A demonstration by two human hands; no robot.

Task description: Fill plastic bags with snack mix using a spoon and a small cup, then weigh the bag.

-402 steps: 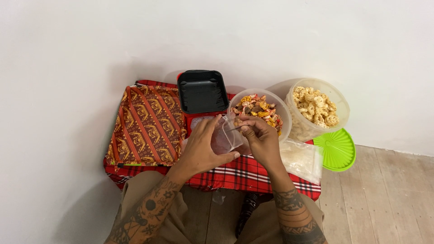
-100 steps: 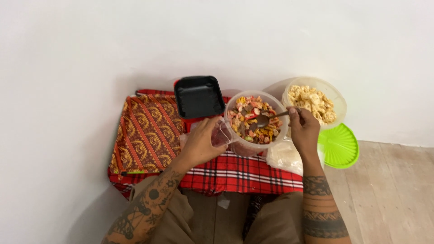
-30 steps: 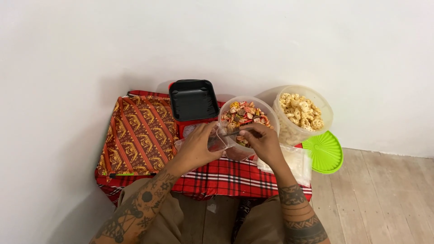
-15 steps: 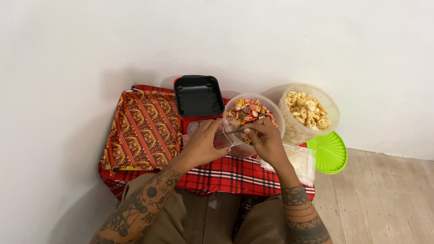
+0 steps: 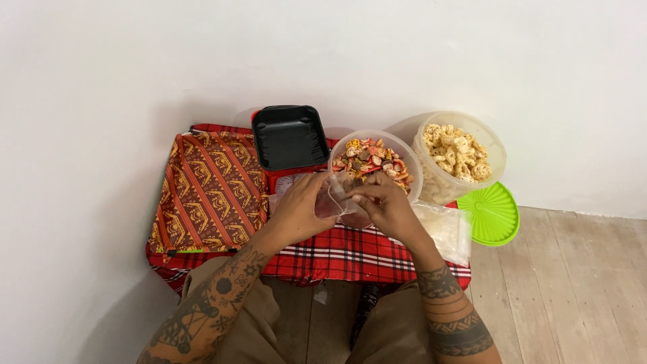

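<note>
Small clear bag (image 5: pixel 335 199) pinched between both hands, near the bowl of mixed snacks (image 5: pixel 375 160).

Left hand (image 5: pixel 301 210) gripping its left side, right hand (image 5: pixel 384 206) pinching the rim; probably light, limp, slippery, best held at the mouth edges.

A black tray (image 5: pixel 290 137) is sitting at upper centre beside a patterned cloth (image 5: pixel 205 189) on the left, while a tub of pale snacks (image 5: pixel 458 156) and a green lid (image 5: pixel 494 213) are lying right.

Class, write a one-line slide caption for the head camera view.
Both hands, left hand and right hand, hold a small clear bag beside a tub of mixed snacks.
</note>
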